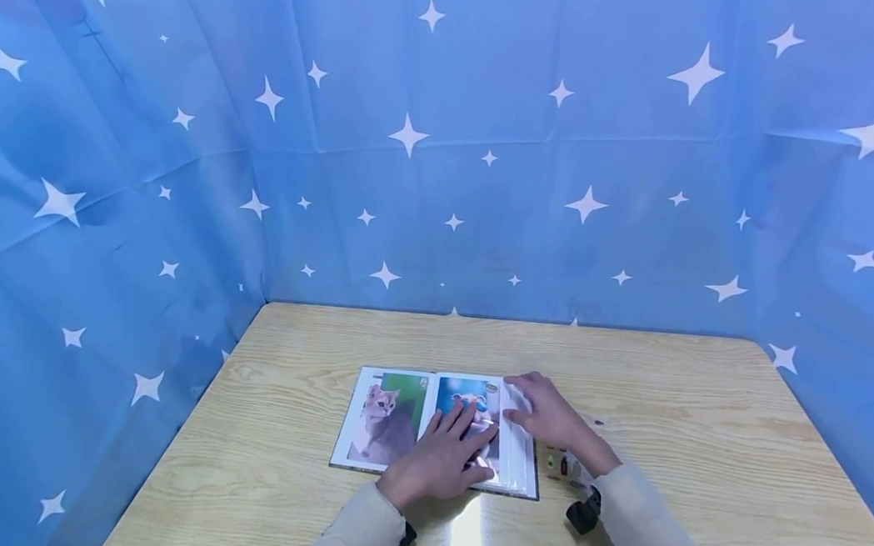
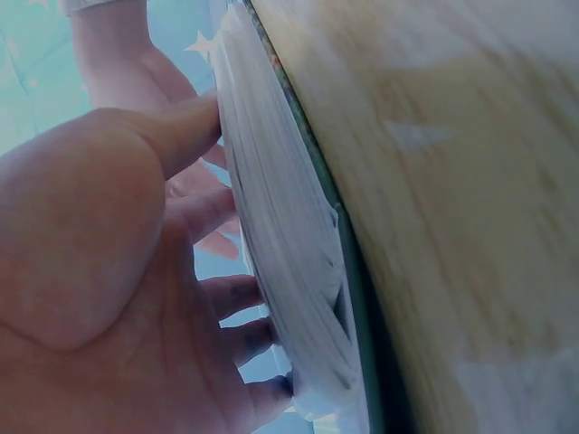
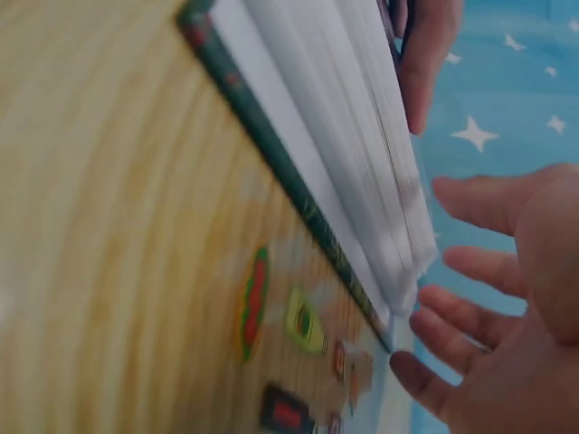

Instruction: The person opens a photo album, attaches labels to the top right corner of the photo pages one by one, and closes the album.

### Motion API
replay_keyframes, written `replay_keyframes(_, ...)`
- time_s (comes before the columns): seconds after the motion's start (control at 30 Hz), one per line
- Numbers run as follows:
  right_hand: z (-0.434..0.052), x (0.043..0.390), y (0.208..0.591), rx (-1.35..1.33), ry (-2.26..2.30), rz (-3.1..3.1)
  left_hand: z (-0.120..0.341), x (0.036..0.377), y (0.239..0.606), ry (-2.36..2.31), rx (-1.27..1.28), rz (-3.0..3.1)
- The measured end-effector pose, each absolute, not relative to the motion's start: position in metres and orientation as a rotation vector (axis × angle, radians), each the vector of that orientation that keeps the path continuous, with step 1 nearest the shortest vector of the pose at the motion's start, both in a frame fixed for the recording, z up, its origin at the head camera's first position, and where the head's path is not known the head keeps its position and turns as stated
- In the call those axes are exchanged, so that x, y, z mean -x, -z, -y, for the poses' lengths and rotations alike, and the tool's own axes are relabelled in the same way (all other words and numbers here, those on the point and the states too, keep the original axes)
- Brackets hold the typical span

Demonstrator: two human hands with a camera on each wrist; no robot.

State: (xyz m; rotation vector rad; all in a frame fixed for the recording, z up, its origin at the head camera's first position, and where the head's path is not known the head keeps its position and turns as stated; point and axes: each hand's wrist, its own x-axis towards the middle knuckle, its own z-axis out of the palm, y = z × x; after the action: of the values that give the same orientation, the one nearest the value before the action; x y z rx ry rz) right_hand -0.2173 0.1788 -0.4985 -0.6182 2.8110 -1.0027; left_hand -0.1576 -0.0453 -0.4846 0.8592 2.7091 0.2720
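An open photo album (image 1: 345, 436) lies on the table. Its left page shows a cat photo (image 1: 390, 425); another photo (image 1: 454, 388), bluish at the top, is partly covered on the right page. My left hand (image 1: 439, 463) rests on that page with fingers spread. In the left wrist view, the left fingertips touch the top of the page stack (image 2: 276, 199). My right hand (image 1: 549, 413) is at the album's upper right edge, thumb and fingers apart. In the right wrist view, the right hand (image 3: 507, 298) has loosely extended fingers beside the page edges (image 3: 348, 136); whether they touch is unclear.
Small colourful stickers (image 1: 564, 464) lie right of the album, partly below the right forearm; a red-and-green one (image 3: 254, 303) shows in the right wrist view. The wooden table (image 1: 262, 429) meets a blue star-patterned curtain (image 1: 485, 226) behind and at the sides.
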Motion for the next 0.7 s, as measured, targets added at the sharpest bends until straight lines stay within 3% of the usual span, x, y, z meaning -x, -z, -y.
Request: replay_keyframes(0.7,-0.192,0.206,0.500,0.763,0.850,-2.732,0.047,0.161,0.482,-0.504,-0.881,-2.700)
